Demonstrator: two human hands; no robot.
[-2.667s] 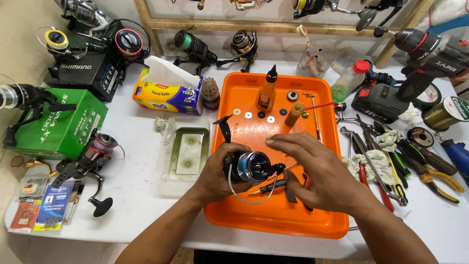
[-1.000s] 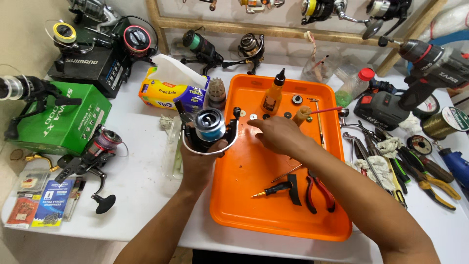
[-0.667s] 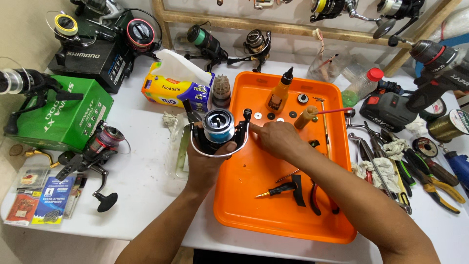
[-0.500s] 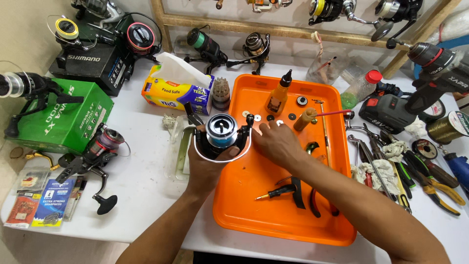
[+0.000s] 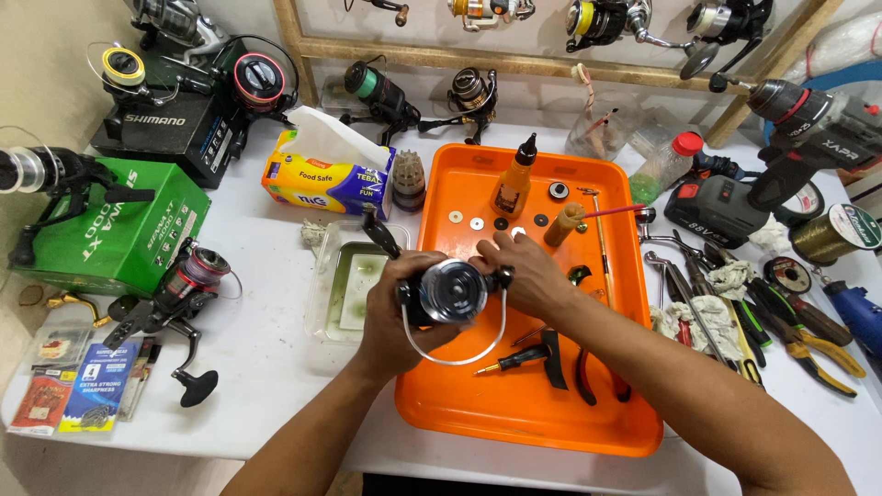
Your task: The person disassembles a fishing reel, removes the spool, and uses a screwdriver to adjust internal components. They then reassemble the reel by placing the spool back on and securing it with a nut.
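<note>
A dark reel (image 5: 447,292) with a shiny blue-grey spool face and a thin wire bail looped below it is held over the left edge of the orange tray (image 5: 514,418). It is gripped from the left by the left hand (image 5: 397,317), fingers curled shut around its body. The right hand (image 5: 524,274) is laid against the reel's right side, fingertips bent onto it (how firmly cannot be told). The spool face is turned up toward the camera, so the spool axis runs roughly upward; the black handle (image 5: 378,231) sticks out toward the tray's far-left corner.
</note>
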